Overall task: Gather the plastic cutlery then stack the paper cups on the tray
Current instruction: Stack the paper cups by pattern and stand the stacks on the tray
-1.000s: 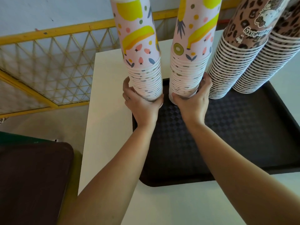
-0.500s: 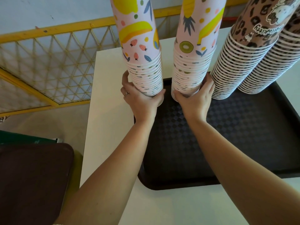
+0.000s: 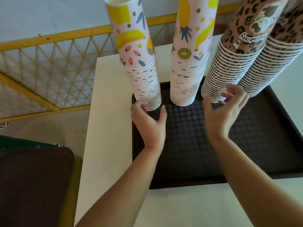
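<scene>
Your left hand (image 3: 150, 124) and right hand (image 3: 220, 115) hovered over the dark tray (image 3: 188, 161) on the white table (image 3: 108, 128), fingers loosely spread and gripping nothing. Beyond them, along the tray's far edge, stood four tall stacks of paper cups: two fruit-print stacks (image 3: 144, 86) toward the far-left corner, two leopard-print stacks (image 3: 229, 69) toward the far-right.

- We note 4 tall cup stacks (image 3: 186, 79) walling the tray's (image 3: 262, 154) far edge, narrow gaps between them.
- Tray's near floor lies open to us.
- Yellow lattice railing (image 3: 49, 66) flanks the table (image 3: 108, 128) on the left.
</scene>
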Demonstrator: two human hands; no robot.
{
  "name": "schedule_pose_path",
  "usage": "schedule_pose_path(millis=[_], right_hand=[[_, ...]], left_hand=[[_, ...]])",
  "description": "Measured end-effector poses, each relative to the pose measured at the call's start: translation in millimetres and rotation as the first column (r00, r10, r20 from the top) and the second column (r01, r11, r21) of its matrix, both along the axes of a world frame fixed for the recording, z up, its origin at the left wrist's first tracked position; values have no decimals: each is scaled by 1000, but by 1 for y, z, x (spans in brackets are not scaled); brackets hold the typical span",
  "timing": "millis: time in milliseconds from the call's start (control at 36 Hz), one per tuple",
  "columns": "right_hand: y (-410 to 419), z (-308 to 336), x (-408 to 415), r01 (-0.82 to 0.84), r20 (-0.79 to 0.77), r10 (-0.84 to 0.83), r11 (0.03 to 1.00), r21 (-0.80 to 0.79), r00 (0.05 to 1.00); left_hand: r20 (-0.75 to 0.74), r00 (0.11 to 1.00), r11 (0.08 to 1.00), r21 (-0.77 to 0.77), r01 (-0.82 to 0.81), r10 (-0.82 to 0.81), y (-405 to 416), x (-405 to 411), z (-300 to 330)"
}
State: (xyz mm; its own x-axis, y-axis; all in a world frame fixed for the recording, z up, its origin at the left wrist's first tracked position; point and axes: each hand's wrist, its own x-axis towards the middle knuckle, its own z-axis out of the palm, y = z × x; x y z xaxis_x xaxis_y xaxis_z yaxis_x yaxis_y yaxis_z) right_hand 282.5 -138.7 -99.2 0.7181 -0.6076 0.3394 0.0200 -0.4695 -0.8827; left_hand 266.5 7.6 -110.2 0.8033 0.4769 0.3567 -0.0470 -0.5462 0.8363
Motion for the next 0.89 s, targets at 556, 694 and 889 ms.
schedule_pose_path(millis=[556, 694, 889], right_hand=[[-2, -10, 25, -156, -205, 153, 988, -1, 967], [-18, -4, 17, -196, -194, 191, 981, -7, 962], [-58, 13, 10, 153, 48, -153, 988, -5, 987]], left_hand=[[-151, 947, 959, -64, 276, -282, -18, 50, 22], [-142, 945, 955, -85, 284, -293, -32, 47, 25], [-149, 945, 955, -95, 280, -291, -44, 52, 28]])
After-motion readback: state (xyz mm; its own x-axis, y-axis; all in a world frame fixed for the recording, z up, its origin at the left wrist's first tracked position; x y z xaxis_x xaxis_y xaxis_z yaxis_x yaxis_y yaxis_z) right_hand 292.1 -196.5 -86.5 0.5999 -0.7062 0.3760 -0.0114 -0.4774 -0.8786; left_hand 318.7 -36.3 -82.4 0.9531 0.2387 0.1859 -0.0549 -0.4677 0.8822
